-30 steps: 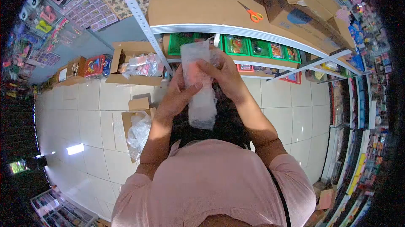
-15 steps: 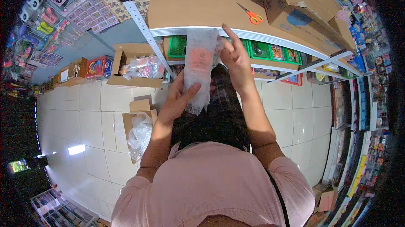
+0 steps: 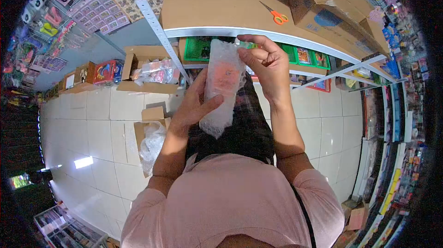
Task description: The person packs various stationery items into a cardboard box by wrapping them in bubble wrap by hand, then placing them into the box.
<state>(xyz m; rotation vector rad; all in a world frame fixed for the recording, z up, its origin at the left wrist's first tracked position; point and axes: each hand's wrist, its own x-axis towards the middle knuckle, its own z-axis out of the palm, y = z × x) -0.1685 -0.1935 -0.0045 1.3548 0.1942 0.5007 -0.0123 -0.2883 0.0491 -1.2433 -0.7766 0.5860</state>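
Note:
In front of my lap I see a bubble-wrapped package (image 3: 224, 82) with an orange-red item showing blurrily through the wrap; its exact kind is hidden. My left hand (image 3: 197, 102) grips it from the left side, thumb across the front and fingers behind. At the upper right edge of the wrap, my right hand (image 3: 265, 63) is curled, thumb and index fingertip close together on the plastic. Whether a small piece of tape is also between those fingertips is too small to tell. Orange-handled scissors (image 3: 278, 16) lie beyond the hands on the cardboard-covered shelf (image 3: 217, 1).
A large open cardboard box (image 3: 339, 17) stands on the shelf at right. Green baskets (image 3: 197, 48) sit below the shelf's edge. On the floor at left are a box of packaged goods (image 3: 154, 70) and a small box of bubble wrap (image 3: 152, 144). A metal post (image 3: 157, 29) rises at left.
My right hand has shifted right and down slightly, its raised index finger now bent toward the thumb at the wrap. The package has tilted, its top leaning right.

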